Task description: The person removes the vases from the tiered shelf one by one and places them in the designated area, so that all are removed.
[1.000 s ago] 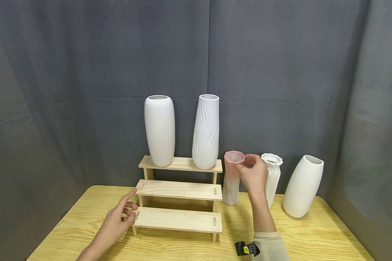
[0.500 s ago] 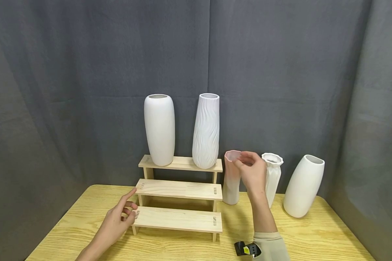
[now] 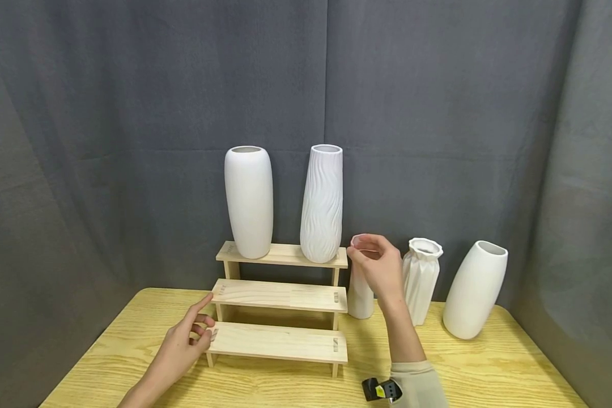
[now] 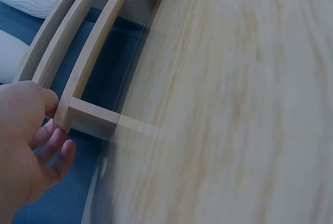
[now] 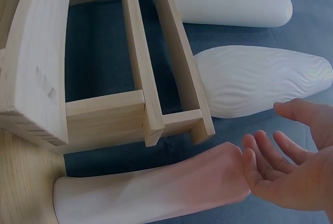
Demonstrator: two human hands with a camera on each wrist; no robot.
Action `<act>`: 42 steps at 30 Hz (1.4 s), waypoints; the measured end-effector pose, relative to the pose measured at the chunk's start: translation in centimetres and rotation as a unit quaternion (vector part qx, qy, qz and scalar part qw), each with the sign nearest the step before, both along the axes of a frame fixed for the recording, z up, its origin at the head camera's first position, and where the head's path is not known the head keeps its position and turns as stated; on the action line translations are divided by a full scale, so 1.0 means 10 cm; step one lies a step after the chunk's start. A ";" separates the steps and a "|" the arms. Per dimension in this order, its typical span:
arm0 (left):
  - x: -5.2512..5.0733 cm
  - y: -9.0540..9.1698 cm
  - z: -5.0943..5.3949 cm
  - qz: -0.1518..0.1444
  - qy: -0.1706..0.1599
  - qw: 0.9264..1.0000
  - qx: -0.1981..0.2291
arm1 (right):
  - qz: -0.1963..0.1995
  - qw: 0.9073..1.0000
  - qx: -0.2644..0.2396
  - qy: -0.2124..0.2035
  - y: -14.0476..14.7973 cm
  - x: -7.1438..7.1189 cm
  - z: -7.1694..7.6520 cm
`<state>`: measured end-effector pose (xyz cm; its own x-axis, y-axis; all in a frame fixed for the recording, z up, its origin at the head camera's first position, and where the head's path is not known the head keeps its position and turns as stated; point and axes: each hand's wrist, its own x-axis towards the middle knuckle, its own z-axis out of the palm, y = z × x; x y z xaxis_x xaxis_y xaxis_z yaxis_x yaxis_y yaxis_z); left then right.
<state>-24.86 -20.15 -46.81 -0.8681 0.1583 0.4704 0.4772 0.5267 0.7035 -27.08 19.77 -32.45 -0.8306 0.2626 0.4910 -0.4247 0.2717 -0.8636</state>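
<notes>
My left hand [image 3: 175, 350] touches the left end of a three-tier wooden stand [image 3: 280, 341], index fingertip at the middle tier and thumb at the bottom one; its other fingers bend loosely. In the left wrist view that hand [image 4: 26, 146] lies against the stand's corner [image 4: 63, 117]. The right hand [image 3: 382, 272] is at the top of a pink-and-white vase [image 3: 360, 294], partly hiding its rim. From the right wrist view, the right hand's [image 5: 294, 166] fingers are spread and bent beside the pink rim of this vase [image 5: 156, 190], without gripping it.
On the top tier stand a smooth white vase [image 3: 250, 204] and a wavy-textured white vase [image 3: 322, 207]. Right of the right hand are a pleated white vase [image 3: 420, 283] and a leaning-looking white vase [image 3: 474, 292] on the wooden table [image 3: 474, 377]. Grey curtains [image 3: 438, 113] hang behind.
My right hand has moved left across the pink vase's rim, uncovering more of the pleated white vase. The left hand stays at the stand, and the vases keep their places.
</notes>
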 end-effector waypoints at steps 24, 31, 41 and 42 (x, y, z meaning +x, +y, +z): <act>0.01 0.00 -0.03 0.003 0.004 1.000 -0.008 | 0.005 1.000 0.000 0.017 -0.29 -0.03 -0.09; 0.02 -0.01 -0.02 0.005 0.010 1.000 -0.004 | 0.020 0.999 -0.008 0.033 -0.37 -0.05 -0.09; 0.03 0.01 -0.02 -0.003 0.014 1.000 0.001 | 0.040 0.999 0.013 0.031 -0.38 -0.16 -0.15; 0.03 0.01 -0.02 0.000 0.014 1.000 0.000 | 0.042 0.999 0.017 0.031 -0.38 -0.18 -0.16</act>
<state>-24.53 -20.03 -47.05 -0.8547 0.1590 0.4942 0.4968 0.5271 0.6895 -28.83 15.96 -34.06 -0.8172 0.1764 0.5487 -0.4986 0.2612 -0.8265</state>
